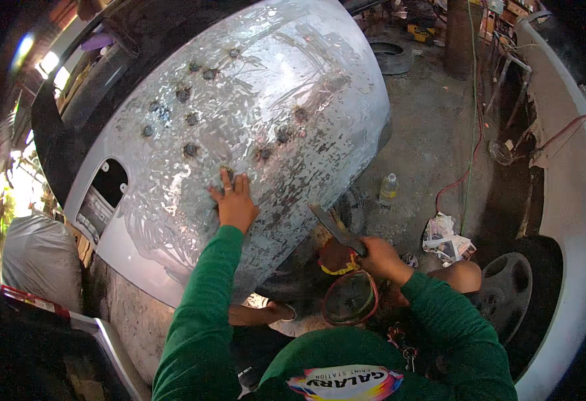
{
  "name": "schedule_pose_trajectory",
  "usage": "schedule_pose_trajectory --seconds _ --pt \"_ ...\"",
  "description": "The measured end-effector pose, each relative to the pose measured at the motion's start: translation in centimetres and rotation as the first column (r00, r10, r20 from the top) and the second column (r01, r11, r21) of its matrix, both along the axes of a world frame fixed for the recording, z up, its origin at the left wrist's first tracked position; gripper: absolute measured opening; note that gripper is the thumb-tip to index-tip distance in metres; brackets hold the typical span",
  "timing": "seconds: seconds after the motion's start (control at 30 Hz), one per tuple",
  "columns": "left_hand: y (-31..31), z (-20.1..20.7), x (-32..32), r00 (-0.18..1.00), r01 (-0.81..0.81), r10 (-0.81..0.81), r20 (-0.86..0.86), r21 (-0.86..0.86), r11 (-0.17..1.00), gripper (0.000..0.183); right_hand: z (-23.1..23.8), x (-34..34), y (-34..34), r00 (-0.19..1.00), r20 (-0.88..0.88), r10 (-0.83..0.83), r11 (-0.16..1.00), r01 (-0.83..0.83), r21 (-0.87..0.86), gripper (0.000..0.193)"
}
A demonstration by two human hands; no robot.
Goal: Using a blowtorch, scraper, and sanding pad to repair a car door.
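Observation:
A large silver-grey car body panel (239,127) fills the middle, its surface scraped and patchy with several dark round spots. My left hand (236,202) rests on it with fingers spread, just below those spots, and holds nothing. Low on the right, my right hand (383,259) is closed around the end of a long, flat, dark metal bar-like tool (338,229). The tool tilts up and left, its far end close to the panel's lower right edge; whether they touch I cannot tell. Its exact kind is unclear.
Below the tool stands a round container (351,299) with a reddish rim. A clear bottle (389,188) and crumpled newspaper (448,238) are on the floor, with a red hose (474,150) beyond. Another car's wheel (505,286) is at right, a tire (389,59) at back.

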State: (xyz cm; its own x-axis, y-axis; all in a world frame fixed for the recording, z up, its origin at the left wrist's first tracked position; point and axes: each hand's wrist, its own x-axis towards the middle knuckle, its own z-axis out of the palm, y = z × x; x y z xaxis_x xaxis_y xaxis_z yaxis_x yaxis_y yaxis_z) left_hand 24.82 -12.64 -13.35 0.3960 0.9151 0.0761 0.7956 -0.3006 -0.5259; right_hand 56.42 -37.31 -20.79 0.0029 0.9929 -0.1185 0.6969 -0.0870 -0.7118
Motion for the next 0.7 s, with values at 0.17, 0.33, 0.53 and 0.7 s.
schedule_pose_trajectory --seconds 0.17,0.33,0.53,0.7 --pt "0.4 0.4 -0.2 0.994 0.084 -0.085 0.063 0.014 0.996 0.096 -2.8 -0.1 0.0 0.996 0.076 0.043 0.991 -0.033 -0.130 0.050" --pt "2.7 2.6 -2.5 0.965 -0.024 -0.019 0.261 0.159 0.987 0.098 -3.2 -1.9 -0.3 0.971 0.092 0.222 0.947 -0.193 -0.257 0.047" --pt "4.1 4.7 -0.1 0.929 -0.229 0.193 0.315 0.084 0.970 0.116 -8.6 -3.4 -0.7 0.943 -0.032 0.332 0.880 -0.322 -0.349 0.040" --pt "4.3 4.9 0.5 0.915 -0.279 0.259 0.310 0.019 0.960 0.119 -8.9 -5.0 -1.2 0.944 -0.018 0.330 0.937 -0.330 -0.119 0.041"
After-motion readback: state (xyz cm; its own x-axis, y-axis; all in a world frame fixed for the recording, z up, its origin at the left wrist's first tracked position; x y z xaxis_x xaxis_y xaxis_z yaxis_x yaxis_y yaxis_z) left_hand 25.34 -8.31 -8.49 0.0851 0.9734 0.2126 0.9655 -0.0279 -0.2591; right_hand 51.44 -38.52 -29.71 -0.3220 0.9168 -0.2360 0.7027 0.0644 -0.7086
